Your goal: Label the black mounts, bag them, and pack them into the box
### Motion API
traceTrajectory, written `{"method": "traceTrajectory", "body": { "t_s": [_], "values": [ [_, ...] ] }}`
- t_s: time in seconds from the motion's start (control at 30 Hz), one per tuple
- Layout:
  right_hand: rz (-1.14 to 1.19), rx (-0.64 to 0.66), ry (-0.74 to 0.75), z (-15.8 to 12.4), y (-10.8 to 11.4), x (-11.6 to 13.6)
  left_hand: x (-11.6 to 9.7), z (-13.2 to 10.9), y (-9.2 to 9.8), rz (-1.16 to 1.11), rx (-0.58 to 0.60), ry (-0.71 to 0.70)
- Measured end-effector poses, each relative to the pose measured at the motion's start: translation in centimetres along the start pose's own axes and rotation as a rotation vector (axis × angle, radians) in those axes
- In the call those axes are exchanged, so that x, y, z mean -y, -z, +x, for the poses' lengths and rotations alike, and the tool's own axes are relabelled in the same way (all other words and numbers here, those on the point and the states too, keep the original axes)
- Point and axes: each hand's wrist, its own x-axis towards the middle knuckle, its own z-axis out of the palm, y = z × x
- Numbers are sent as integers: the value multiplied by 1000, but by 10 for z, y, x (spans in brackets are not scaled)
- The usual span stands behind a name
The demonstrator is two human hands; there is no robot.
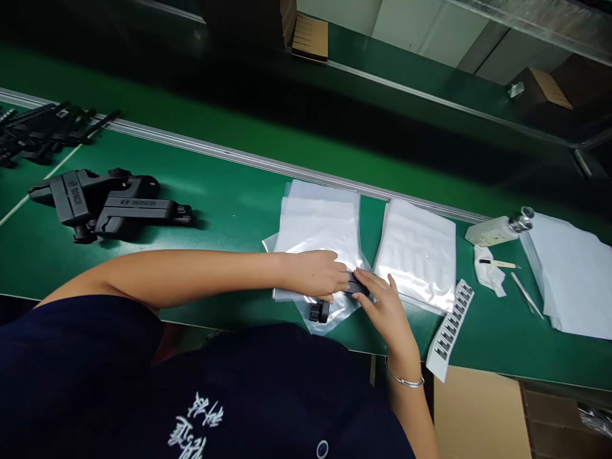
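Note:
Both hands meet over a stack of clear plastic bags [318,223] near the table's front edge. Between them is a black plastic part [354,285], mostly covered by fingers. My left hand [321,275] reaches across from the left, its fingers curled on the part's left end. My right hand [384,307] grips the other end with thumb and fingers. Just below my left hand a small black knob-like piece [319,311] shows over the bags; I cannot tell whether it joins the held part. Right of the hands lies a second stack of plastic bags [415,255].
Black BOSCH-marked tool parts [127,207] lie at left, with several black parts [43,131] behind. At right are a label strip [449,331], a white bottle [492,231], a tissue [488,273], tweezers-like tool [526,295] and white sheets [576,277]. A metal rail [229,155] runs behind.

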Motion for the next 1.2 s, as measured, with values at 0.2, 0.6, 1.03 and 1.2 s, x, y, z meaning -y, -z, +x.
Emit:
{"method": "traceTrajectory", "body": {
  "t_s": [0.2, 0.6, 1.03, 1.2],
  "values": [
    [-13, 23, 38, 4, 0, -3, -8, -32, 5, -4, 9, 119],
    [-64, -548, 296, -29, 13, 6, 15, -55, -70, -54, -297, 786],
    [26, -918, 99, -50, 25, 22, -53, -21, -105, 122, -89, 511],
    [47, -908, 109, -47, 22, 16, -43, -49, -93, 145, -123, 517]
  ]
}}
